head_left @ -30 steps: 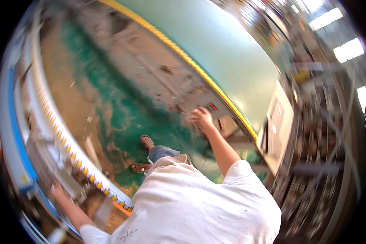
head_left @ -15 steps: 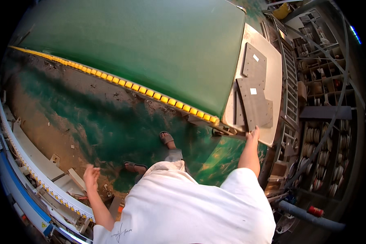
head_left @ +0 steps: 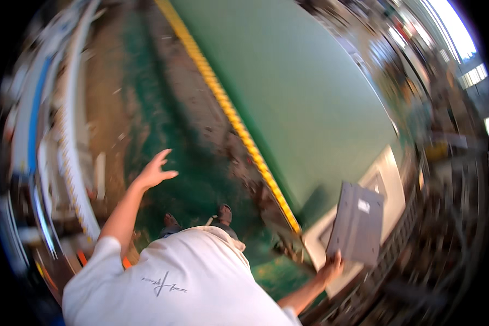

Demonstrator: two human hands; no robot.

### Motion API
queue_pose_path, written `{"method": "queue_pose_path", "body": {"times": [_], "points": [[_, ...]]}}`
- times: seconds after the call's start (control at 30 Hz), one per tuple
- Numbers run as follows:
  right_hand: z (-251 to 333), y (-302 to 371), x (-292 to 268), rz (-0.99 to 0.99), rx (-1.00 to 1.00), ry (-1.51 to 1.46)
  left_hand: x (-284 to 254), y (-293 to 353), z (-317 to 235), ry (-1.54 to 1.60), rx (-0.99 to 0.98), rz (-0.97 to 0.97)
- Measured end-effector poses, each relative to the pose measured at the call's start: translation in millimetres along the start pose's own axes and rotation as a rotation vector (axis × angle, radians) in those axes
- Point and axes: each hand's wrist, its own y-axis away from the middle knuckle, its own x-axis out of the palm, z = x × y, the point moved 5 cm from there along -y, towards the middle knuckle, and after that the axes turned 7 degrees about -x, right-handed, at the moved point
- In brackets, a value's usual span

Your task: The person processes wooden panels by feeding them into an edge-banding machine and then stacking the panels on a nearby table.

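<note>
My right hand (head_left: 331,267) grips the lower edge of a flat grey-brown panel (head_left: 356,228). The panel is roughly rectangular, with small holes near its edges and a white label. It is tilted over a cream board (head_left: 339,276) at the end of a long green conveyor belt (head_left: 288,92), covering part of that board. Whether another panel lies underneath, I cannot tell. My left hand (head_left: 156,171) hangs in the air over the floor, fingers and thumb spread, holding nothing.
Yellow rollers (head_left: 236,122) line the belt's near edge. A long white and blue machine rail (head_left: 70,136) runs along the left. Between them lies a worn green floor (head_left: 152,103) with debris. Blurred shelving (head_left: 445,239) stands at the right.
My right hand has raised the panel off the cream board. My left hand has moved up and forward with its fingers spread. The view has turned, so the belt now runs more steeply.
</note>
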Motion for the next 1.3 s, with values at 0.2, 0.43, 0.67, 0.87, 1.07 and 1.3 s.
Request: {"method": "queue_pose_path", "body": {"times": [0.2,0.43,0.67,0.87,1.07,1.3], "points": [[78.2,101.5,189.5,0.831,-0.001,0.038,-106.5,26.7,-18.3,0.189,0.161,-0.118],[55.6,494.9,481.1,1.951,0.192,0.118,-266.4,227.8,177.0,0.723,-0.056,-0.654],[-38.2,856.9,552.1,2.620,0.250,0.461,-273.9,445.5,379.3,1.144,-0.383,-1.510],[-146.9,1092.5,583.4,2.572,0.620,0.682,-299.5,466.5,464.0,1.188,-0.626,-1.963],[-175.5,1205.9,617.9,2.350,0.720,0.594,-359.3,453.9,495.1,1.454,-0.523,-1.991],[-188.3,1242.6,655.5,2.394,0.536,0.525,-413.5,432.6,445.6,1.493,-0.822,-1.965]]}}
